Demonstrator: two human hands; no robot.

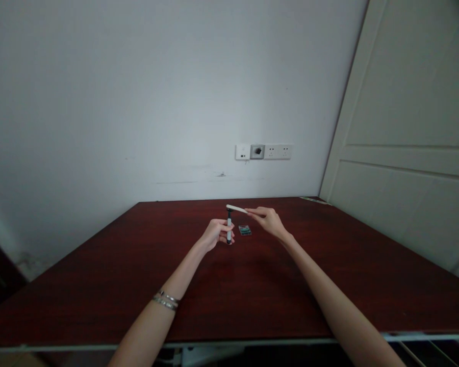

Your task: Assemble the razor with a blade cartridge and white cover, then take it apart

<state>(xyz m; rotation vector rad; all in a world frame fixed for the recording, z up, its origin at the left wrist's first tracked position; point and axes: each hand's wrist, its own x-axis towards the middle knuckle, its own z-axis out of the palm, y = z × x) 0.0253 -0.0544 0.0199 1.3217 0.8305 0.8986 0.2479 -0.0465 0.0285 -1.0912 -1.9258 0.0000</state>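
Observation:
Over the middle of a dark red wooden table (252, 285), my left hand (216, 234) is closed round the handle of a small razor-like tool (229, 227), held upright with its foot near the table top. My right hand (266, 219) pinches the pale flat head piece (237, 208) at the top of that tool, fingers together. A small teal packet (245, 230) lies flat on the table between the two hands, just right of the tool. Silver bracelets circle my left wrist (166, 300).
A white wall stands behind the table with a row of sockets (263, 152). A white panelled door (409, 153) rises at the right. A thin flat strip (315, 200) lies at the table's far right corner. The table's near edge (214, 342) runs below my forearms.

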